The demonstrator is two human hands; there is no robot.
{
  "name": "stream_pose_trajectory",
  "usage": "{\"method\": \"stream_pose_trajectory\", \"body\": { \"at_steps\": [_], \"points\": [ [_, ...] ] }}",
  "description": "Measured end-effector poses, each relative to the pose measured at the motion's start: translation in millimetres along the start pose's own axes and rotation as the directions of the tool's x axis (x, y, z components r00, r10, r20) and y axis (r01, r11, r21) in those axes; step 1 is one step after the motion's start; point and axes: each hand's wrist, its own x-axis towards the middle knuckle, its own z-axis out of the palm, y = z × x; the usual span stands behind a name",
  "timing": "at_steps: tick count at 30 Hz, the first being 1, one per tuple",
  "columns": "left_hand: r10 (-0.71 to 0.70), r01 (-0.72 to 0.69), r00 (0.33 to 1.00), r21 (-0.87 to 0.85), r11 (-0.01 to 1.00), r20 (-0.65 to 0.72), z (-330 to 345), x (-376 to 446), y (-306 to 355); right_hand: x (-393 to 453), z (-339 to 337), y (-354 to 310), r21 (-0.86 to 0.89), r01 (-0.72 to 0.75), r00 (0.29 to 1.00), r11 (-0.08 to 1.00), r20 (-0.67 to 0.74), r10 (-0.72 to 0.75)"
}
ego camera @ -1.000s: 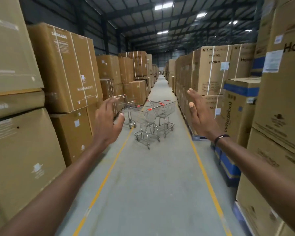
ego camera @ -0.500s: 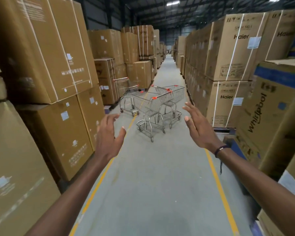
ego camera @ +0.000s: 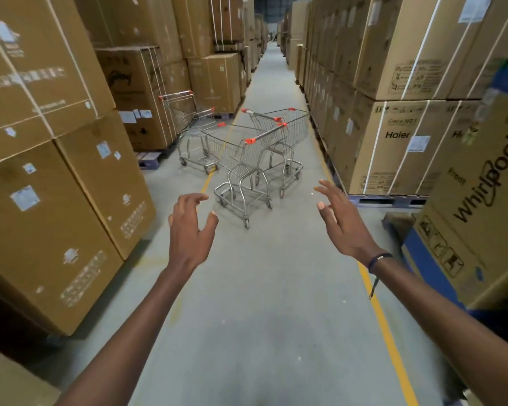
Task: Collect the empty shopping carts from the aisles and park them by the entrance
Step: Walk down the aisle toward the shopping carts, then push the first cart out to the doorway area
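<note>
three carts [ego camera: 241, 153], box labels blurred

grey concrete floor [ego camera: 276, 288], yellow lane lines [ego camera: 387, 326], three empty shopping carts [ego camera: 241, 153] mid-aisle, palletised cardboard boxes [ego camera: 393, 142] stacked both sides

The carts [ego camera: 248, 153] are silver wire mesh with orange-red caps at the handle ends. The floor [ego camera: 270, 288] is pale grey, with yellow lines [ego camera: 390, 332] painted near its left and right edges. The boxes [ego camera: 56, 183] along both edges are brown cardboard crossed by white straps and dotted with white labels. One box [ego camera: 481, 206] at the right edge has black lettering and blue bands. A dark wristband [ego camera: 377, 259] circles one wrist.
</note>
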Motion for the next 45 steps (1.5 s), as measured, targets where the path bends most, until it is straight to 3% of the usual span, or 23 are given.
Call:
{"method": "stream_pose_trajectory", "body": {
  "at_steps": [9, 21, 29, 38, 45],
  "points": [
    [-0.009, 0.016, 0.996, -0.076, 0.997, 0.093, 170, 194, -64, 166, 37, 149, -0.033, -0.107, 0.994, 0.994, 0.0, 0.107],
    [-0.098, 0.103, 0.99, -0.047, 0.994, 0.1, 422, 425, -166, 427, 105, 420, 0.059, -0.149, 0.986, 0.987, 0.079, 0.144],
    [-0.222, 0.224, 0.973, -0.019, 0.974, 0.069, 537, 575, -226, 608, 147, 551, 0.048, -0.14, 0.964, 0.989, 0.234, 0.125],
    [-0.273, 0.272, 0.956, 0.021, 0.962, 0.104, 679, 729, -358, 800, 245, 699, -0.07, -0.086, 0.924, 0.994, 0.368, 0.106],
    [-0.421, 0.398, 0.882, 0.143, 0.906, 0.212, 770, 845, -443, 940, 305, 798, -0.144, -0.146, 0.852, 0.979, 0.485, 0.199]
  ]
}}
